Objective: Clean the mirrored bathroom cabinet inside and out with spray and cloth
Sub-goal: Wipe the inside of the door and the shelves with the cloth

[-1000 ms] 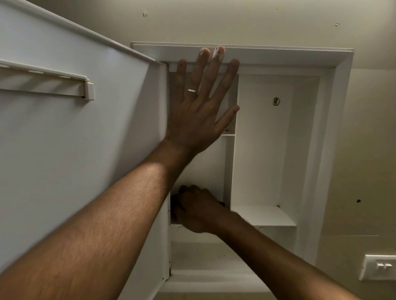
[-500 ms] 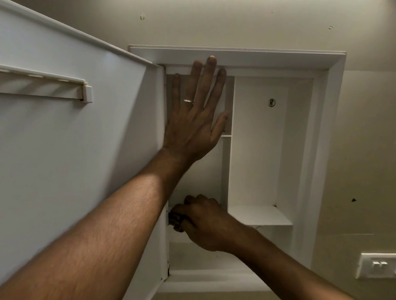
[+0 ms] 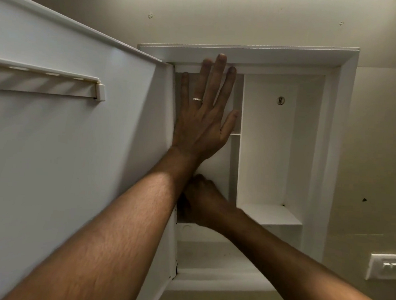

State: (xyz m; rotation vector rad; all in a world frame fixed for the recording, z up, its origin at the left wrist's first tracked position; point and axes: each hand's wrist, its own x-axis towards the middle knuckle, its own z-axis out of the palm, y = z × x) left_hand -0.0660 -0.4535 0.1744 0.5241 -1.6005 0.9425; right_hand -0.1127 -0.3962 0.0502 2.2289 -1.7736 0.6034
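Interior wiping stage. The cabinet (image 3: 274, 143) stands open on the wall, door (image 3: 75, 141) swung left. The left hand (image 3: 203, 124) braces flat, fingers straight, against its upper frame. The right hand (image 3: 200, 201), low inside and half hidden, works curled; no cloth is discernible. Next, probably the lower shelf (image 3: 272, 214).

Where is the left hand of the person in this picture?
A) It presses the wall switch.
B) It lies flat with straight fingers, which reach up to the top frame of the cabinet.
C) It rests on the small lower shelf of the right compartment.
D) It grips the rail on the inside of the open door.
B: the left hand is spread flat, fingers straight, and its fingertips overlap the top frame of the cabinet.
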